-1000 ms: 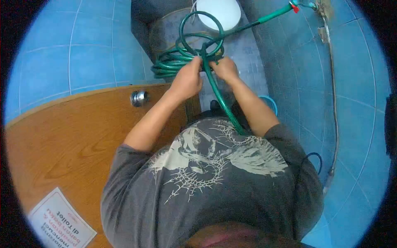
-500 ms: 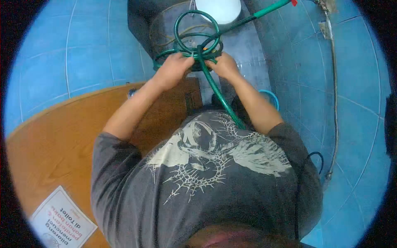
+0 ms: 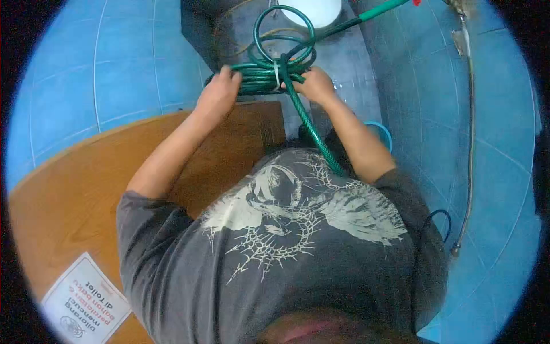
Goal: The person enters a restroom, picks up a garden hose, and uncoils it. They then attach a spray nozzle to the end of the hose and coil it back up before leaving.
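Note:
A coiled green hose hangs in front of me, bundled lengthwise, with a white tie around its middle. My left hand is closed around the left end of the bundle. Just right of the tie, my right hand grips the coil, its fingertips partly hidden by hose. Loose loops stand up above the bundle. One length of hose runs down toward my shirt, and another stretches to the upper right, where it turns lighter green.
A wooden door with a printed paper sign is at the left. A white round object stands at the back. On the right, a blue-rimmed container sits beside the tiled wall, which carries a pipe.
My left hand has slid left from near the middle of the coil to its left end, uncovering the white tie. My right hand stays by the tie.

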A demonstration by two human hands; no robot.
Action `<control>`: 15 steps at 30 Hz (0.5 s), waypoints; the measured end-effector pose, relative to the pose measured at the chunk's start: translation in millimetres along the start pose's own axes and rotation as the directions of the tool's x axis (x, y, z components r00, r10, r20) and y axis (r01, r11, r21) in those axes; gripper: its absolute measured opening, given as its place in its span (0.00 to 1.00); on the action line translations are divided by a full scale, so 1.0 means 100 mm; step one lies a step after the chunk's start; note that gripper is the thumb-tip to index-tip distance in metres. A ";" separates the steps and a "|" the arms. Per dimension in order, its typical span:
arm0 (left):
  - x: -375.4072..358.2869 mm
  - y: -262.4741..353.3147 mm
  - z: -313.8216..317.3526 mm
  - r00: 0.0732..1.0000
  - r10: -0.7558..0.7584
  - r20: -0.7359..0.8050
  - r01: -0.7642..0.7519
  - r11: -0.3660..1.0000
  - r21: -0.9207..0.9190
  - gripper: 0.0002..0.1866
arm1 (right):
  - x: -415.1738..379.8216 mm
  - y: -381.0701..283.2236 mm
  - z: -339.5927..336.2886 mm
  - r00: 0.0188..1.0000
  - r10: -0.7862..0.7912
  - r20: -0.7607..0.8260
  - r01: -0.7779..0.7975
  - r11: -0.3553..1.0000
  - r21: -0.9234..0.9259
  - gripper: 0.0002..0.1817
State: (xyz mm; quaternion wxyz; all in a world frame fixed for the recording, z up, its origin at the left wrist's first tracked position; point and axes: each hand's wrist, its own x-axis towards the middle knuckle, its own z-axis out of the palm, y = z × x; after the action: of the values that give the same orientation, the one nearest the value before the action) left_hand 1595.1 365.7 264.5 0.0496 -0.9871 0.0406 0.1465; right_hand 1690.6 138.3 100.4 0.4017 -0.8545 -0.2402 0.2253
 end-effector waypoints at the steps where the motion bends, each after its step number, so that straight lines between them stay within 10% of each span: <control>1: -0.05 0.00 -0.07 0.994 -0.042 0.097 0.044 0.999 -0.014 0.09 | 0.03 0.02 0.01 1.000 -0.020 -0.005 0.020 1.000 -0.022 0.36; 8: -0.63 0.01 -1.09 0.983 0.182 0.032 -0.184 0.970 0.156 0.07 | 0.08 -0.21 -0.20 0.989 -0.065 0.134 0.085 0.985 -0.149 0.42; 11: -0.78 -0.14 -1.19 0.965 0.260 -0.020 -0.250 0.902 -0.352 0.10 | 0.10 -0.36 -0.24 0.979 -0.065 0.195 0.087 0.990 -0.108 0.45; 15: -1.04 0.13 -1.34 0.999 0.018 -0.034 -0.027 0.956 -0.293 0.08 | 0.16 -0.37 -0.17 0.985 -0.099 0.140 0.115 0.987 -0.116 0.47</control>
State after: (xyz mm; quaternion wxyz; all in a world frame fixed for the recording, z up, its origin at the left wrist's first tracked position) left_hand 1532.8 345.3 422.0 -0.0996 -0.9852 0.0303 0.1359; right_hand 1704.9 158.7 136.6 0.3424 -0.8466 -0.3257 0.2449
